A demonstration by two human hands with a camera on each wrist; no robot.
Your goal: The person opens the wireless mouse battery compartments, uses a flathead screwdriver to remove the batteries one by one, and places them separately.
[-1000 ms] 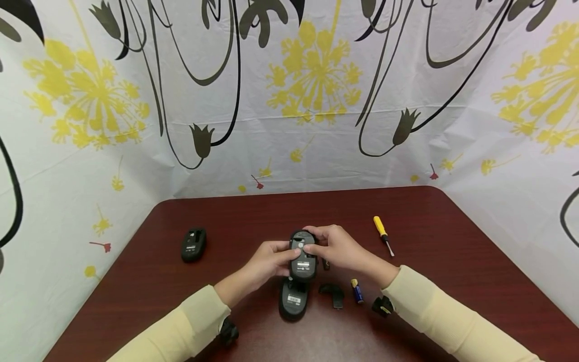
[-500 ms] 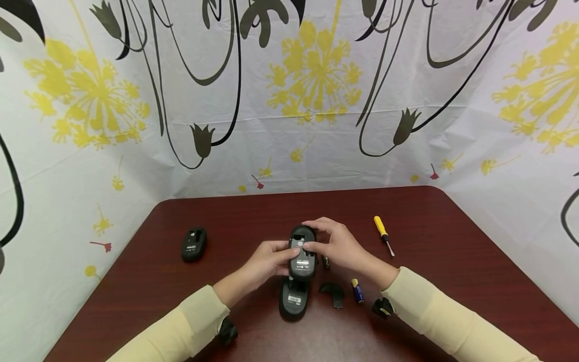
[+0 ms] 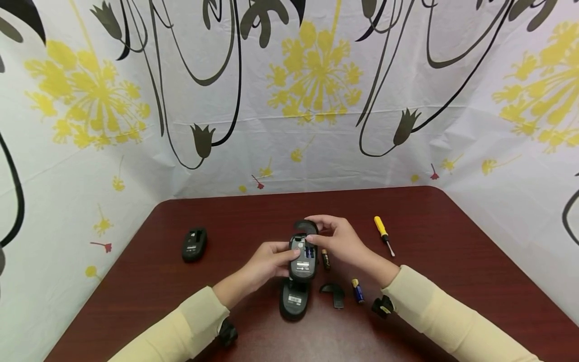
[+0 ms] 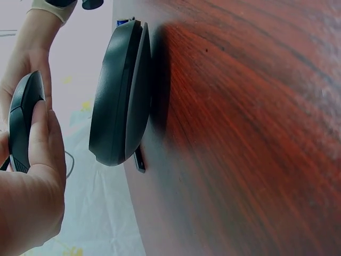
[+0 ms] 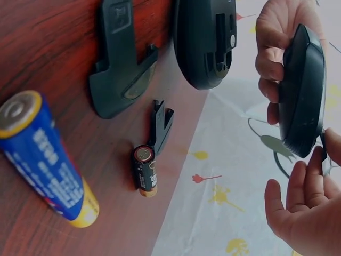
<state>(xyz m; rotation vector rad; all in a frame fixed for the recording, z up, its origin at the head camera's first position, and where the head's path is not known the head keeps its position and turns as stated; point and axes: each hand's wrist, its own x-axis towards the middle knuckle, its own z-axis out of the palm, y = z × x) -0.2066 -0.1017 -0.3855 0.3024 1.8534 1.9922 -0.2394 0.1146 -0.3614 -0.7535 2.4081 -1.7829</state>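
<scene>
My left hand [image 3: 267, 262] grips a black computer mouse [image 3: 302, 270], underside up, thumb on its base. A blue battery [image 3: 309, 252] shows in its uncovered compartment. My right hand [image 3: 341, 240] pinches the curved battery cover [image 3: 305, 225] just beyond the mouse's far end; whether the two still touch I cannot tell. Below the held mouse, a second mouse [image 3: 294, 301] lies underside up on the table. To its right are a loose battery cover [image 3: 333, 292] and a blue-and-yellow battery [image 5: 48, 154]. A black battery [image 5: 144, 172] lies nearer the right hand, beside a small dark piece [image 5: 161, 126].
A third mouse [image 3: 194, 245] lies underside up at the left of the reddish-brown table [image 3: 244, 216]. A screwdriver [image 3: 382, 231] with a yellow handle lies at the right. Patterned white cloth [image 3: 316, 166] hangs behind the table's far edge.
My right hand has drawn the battery cover away from me, off the mouse's base, baring the blue battery inside. My left hand keeps the mouse nearly still.
</scene>
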